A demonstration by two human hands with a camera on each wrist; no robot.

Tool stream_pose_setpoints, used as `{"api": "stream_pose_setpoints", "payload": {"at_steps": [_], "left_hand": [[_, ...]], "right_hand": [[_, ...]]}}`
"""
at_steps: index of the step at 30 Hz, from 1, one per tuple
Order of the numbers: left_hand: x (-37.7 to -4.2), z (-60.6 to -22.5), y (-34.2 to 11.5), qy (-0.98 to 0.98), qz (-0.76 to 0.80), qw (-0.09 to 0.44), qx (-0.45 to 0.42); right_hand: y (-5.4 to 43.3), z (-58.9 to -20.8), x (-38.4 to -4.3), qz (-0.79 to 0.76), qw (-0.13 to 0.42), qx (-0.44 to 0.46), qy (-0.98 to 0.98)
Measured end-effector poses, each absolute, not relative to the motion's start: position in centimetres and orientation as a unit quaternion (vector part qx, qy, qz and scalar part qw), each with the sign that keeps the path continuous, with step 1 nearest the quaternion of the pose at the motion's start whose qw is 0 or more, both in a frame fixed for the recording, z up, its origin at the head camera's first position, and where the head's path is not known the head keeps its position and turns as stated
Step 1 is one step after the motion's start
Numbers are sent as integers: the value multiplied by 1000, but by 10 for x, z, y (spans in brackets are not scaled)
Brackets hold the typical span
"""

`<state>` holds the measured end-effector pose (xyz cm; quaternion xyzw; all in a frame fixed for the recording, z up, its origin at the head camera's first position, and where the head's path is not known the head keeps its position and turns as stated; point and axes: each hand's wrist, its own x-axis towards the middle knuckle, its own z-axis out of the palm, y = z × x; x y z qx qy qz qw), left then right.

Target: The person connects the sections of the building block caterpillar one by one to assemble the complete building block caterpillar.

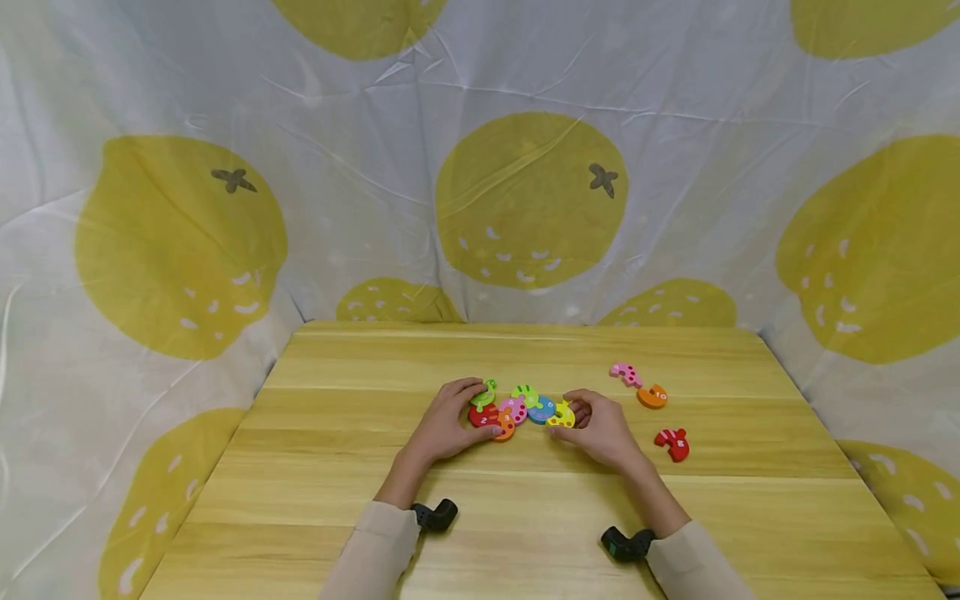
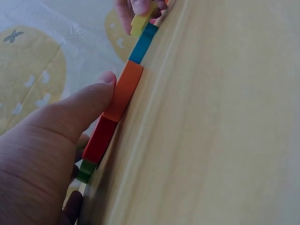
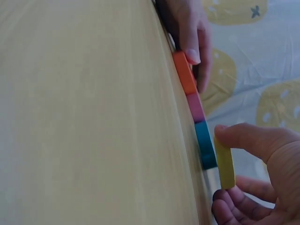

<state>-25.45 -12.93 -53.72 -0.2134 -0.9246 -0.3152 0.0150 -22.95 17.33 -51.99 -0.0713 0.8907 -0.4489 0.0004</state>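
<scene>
My right hand [image 1: 600,425] pinches a yellow puzzle piece [image 3: 225,164] between thumb and fingers. In the right wrist view it is tilted and raised beside the blue piece [image 3: 204,145]. Around the left end of a row of joined number puzzle pieces curls my left hand [image 1: 444,423]. Its thumb lies on the orange piece [image 2: 124,91], and its fingers reach round the far side by the green head piece [image 1: 484,395]. Between them sits a red piece [image 2: 100,139]. Pink [image 1: 514,409] and light green [image 1: 524,393] pieces link on toward the blue one.
On the wooden table [image 1: 525,517], loose pieces lie to the right: a pink one [image 1: 625,374], an orange one marked 10 [image 1: 652,397] and a red striped one [image 1: 673,444]. A lemon-print cloth [image 1: 360,183] hangs behind and at both sides. Dark cameras sit at both wrists.
</scene>
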Motion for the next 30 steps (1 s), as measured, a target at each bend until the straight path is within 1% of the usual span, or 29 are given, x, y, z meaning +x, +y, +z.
{"api": "stream_pose_setpoints", "payload": {"at_steps": [10, 15, 25, 30], "left_hand": [[-255, -537, -129, -923, -319, 18, -217], [-254, -536, -129, -924, -319, 8, -210], [-254, -535, -130, -923, -316, 11, -219], [-253, -534, -130, -924, -314, -7, -219]], "right_hand": [[165, -520, -229, -424, -8, -36, 905], [163, -520, -228, -421, -1, -35, 906], [158, -520, -228, -417, -1, -32, 908], [161, -518, -227, -412, 6, -31, 911]]}}
